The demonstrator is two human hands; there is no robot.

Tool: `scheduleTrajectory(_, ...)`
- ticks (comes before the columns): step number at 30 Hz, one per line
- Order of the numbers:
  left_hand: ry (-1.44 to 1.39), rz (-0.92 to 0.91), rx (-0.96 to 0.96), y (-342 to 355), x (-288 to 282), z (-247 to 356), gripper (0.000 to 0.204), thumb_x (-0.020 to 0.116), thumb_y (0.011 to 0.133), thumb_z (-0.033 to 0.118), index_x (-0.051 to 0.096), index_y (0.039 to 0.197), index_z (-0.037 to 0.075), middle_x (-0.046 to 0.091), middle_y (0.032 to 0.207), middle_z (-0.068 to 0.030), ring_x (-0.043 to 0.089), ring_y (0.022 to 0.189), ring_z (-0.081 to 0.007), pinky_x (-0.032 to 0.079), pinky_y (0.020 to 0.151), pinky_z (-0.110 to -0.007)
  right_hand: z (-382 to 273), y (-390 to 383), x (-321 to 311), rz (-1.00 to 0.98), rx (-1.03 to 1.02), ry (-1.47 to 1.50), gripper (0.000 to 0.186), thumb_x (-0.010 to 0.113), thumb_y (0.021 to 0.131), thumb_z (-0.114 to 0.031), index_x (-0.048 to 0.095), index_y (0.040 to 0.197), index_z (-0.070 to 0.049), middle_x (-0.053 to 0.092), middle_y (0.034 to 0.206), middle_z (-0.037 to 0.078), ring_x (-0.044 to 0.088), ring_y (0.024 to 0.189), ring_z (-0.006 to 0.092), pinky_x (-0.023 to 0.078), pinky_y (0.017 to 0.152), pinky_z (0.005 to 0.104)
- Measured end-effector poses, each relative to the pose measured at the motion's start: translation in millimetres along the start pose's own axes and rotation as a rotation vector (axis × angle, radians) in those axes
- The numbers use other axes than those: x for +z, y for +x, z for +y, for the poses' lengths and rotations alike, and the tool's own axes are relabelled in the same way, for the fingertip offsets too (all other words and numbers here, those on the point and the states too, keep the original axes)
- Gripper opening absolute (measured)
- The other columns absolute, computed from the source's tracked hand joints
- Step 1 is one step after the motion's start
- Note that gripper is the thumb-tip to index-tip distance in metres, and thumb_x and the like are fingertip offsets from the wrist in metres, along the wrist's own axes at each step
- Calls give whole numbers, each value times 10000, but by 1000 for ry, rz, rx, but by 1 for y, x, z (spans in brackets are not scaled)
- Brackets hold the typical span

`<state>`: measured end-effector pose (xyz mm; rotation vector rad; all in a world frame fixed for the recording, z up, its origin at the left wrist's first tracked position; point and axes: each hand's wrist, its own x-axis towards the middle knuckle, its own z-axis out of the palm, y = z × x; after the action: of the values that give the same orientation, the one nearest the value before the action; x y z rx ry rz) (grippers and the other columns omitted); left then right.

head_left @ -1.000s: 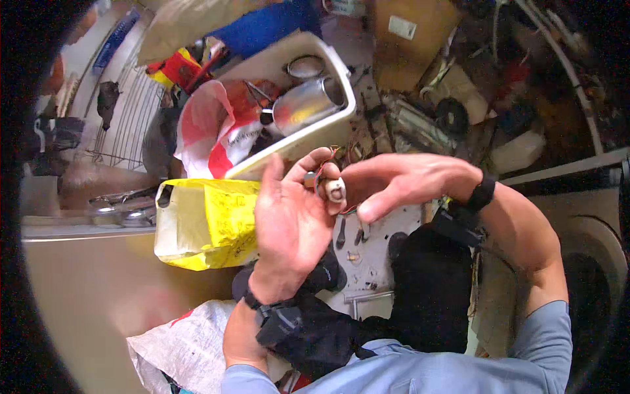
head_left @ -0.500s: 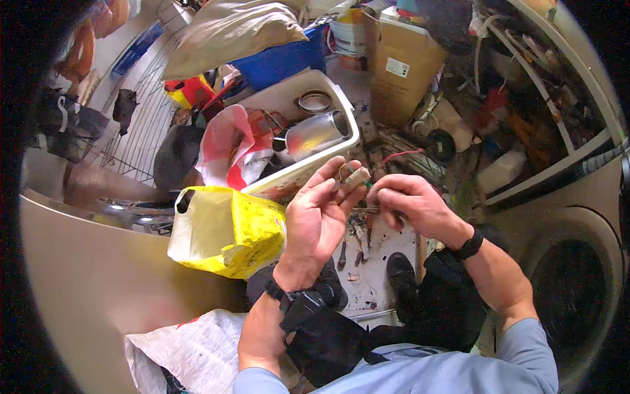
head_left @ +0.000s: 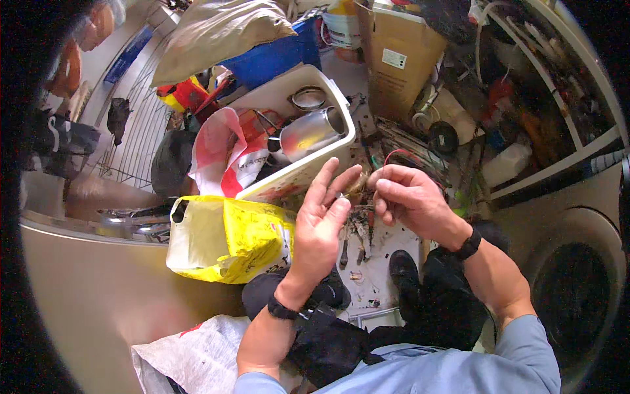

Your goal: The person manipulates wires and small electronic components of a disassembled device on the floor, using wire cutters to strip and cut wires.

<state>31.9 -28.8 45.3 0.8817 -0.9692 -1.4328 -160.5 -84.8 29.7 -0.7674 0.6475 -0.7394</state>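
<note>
Holding a small pale piece [head_left: 339, 195] near the tip of its thumb, the left hand [head_left: 317, 238] is raised over the cluttered floor [head_left: 388, 238], its fingers extended and part spread, the 2 nearest the thumb pointing to the far side; the piece is too small to identify. Just to its right, well apart from the thumb, is the right hand [head_left: 415, 199], its thumb and index tips drawn together and its other fingers curled beneath. A thin red wire [head_left: 400, 152] arcs just beyond those tips, though I cannot tell whether they have hold of it. Both wrists carry black bands, and the sleeves of a light blue shirt [head_left: 433, 371] show at the near edge. Left of the left hand, a yellow bag [head_left: 252, 240] gapes toward the left. Beyond it, a white tub [head_left: 298, 176] holds a silver metal vessel [head_left: 312, 134] tilted on its side, a round metal-rimmed item [head_left: 308, 98] and a red and white plastic bag [head_left: 220, 146]. At the far side are a blue container [head_left: 282, 58] and a brown cardboard box [head_left: 403, 79]. To the near left lies a white sack [head_left: 203, 351]; at right is an appliance with a round dark door [head_left: 569, 289].
</note>
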Motion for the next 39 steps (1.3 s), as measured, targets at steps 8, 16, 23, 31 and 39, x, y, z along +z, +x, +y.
scheduleTrajectory(8,352,-138,69,-3,15,-14,677,463,953,-82,204,1568,36,426,1519,-199,436,1388,-250,376,1126,-333,2,-12,1,35,-45,-124,220,638,987,-208,646,1082,-10,662,795,22,621,665,85,502,596,224)
scheduleTrajectory(16,207,25,-143,-5,17,-20,489,668,919,-18,499,1378,-13,598,1230,-78,614,1097,-136,516,944,-272,4,-10,-15,89,-87,36,183,647,984,-208,644,1023,-30,673,821,30,616,666,86,505,595,230)
scheduleTrajectory(23,301,62,-117,-8,23,-19,342,695,921,21,612,1252,1,676,1041,-44,634,887,-84,533,781,-234,0,-12,-16,94,-92,-132,188,667,967,-202,666,1003,-17,684,828,33,626,690,87,512,617,240)
scheduleTrajectory(31,199,101,-196,-9,21,-18,246,650,976,134,602,1181,8,707,972,-93,669,797,-129,563,684,-261,-20,-11,-25,239,-72,-162,222,651,978,-237,679,994,-18,661,783,18,601,660,86,491,622,239)
scheduleTrajectory(39,-60,139,-266,-8,10,-20,246,616,994,143,568,1196,11,707,992,-138,686,801,-160,566,670,-276,-6,-13,-31,151,-15,-172,257,611,999,-228,670,1115,-6,642,756,4,568,619,70,449,549,226)
